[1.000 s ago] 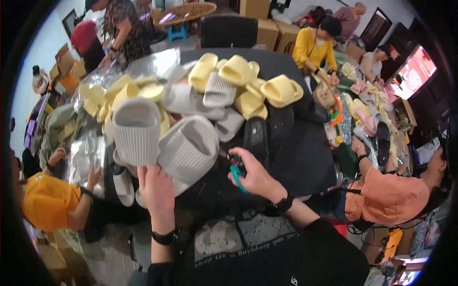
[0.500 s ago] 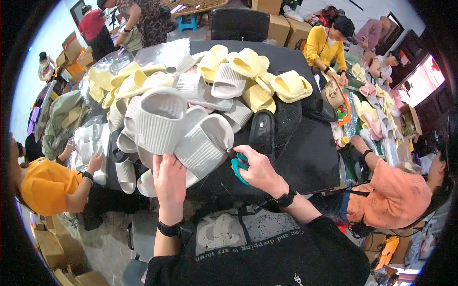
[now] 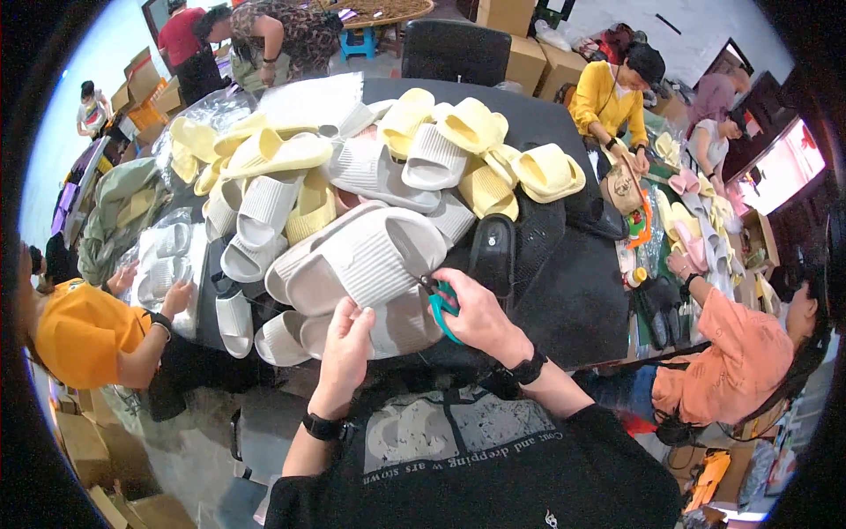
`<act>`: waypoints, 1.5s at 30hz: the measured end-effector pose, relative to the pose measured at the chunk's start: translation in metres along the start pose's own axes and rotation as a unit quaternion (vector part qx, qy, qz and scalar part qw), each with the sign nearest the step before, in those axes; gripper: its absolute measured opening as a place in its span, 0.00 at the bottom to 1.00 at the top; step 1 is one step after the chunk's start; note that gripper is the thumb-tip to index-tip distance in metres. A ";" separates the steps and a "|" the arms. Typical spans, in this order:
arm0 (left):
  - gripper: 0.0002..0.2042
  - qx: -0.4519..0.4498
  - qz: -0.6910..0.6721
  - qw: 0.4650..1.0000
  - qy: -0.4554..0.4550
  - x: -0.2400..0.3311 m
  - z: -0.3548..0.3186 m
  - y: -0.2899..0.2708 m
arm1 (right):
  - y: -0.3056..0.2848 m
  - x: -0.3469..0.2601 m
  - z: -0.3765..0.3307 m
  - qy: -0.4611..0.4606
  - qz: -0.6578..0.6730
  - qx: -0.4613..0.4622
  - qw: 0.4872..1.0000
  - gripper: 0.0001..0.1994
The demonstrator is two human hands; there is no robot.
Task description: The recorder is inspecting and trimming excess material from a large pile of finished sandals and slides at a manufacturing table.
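A light grey ribbed slide slipper (image 3: 370, 264) lies tilted across the near side of the pile, its toe opening toward the right. My left hand (image 3: 345, 351) is closed, thumb and fingers pinching the near edge of its strap. In my right hand (image 3: 480, 310) are scissors (image 3: 443, 310) with teal handles, the fingers wrapped around the loops. Their dark tips touch or nearly touch the right edge of the strap; whether the blades are parted is too small to tell. More grey slippers lie under and beside this one, one partly hidden beneath my hands.
Yellow slippers (image 3: 551, 172) and grey ones heap on the black table (image 3: 582, 300). A black slipper (image 3: 493, 251) lies to the right of the scissors. Co-workers sit close on both sides, one in orange (image 3: 92, 339) at left handling bagged slippers, one in peach (image 3: 723, 361) at right.
The grey slipper that stood up at the left has tipped down, and the strap near the scissors has turned flatter. My left hand has shifted right; my right hand stays nearly in place.
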State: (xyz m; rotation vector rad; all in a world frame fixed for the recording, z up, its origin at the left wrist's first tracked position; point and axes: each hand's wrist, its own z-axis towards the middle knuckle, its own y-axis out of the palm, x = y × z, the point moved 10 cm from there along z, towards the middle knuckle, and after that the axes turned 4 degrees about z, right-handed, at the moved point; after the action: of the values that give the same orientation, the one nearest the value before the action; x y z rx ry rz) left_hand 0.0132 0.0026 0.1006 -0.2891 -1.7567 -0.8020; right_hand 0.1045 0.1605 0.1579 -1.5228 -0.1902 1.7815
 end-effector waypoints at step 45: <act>0.08 -0.245 0.802 0.416 0.353 -0.016 -0.003 0.039 | -0.144 0.061 -0.038 0.091 0.143 0.233 0.957 0.25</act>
State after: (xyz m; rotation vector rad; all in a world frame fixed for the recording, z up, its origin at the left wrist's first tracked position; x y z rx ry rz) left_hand 0.0427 0.0327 0.1004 -1.4602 0.1527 0.1801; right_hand 0.2035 0.2853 0.1815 -1.4002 0.5335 1.7278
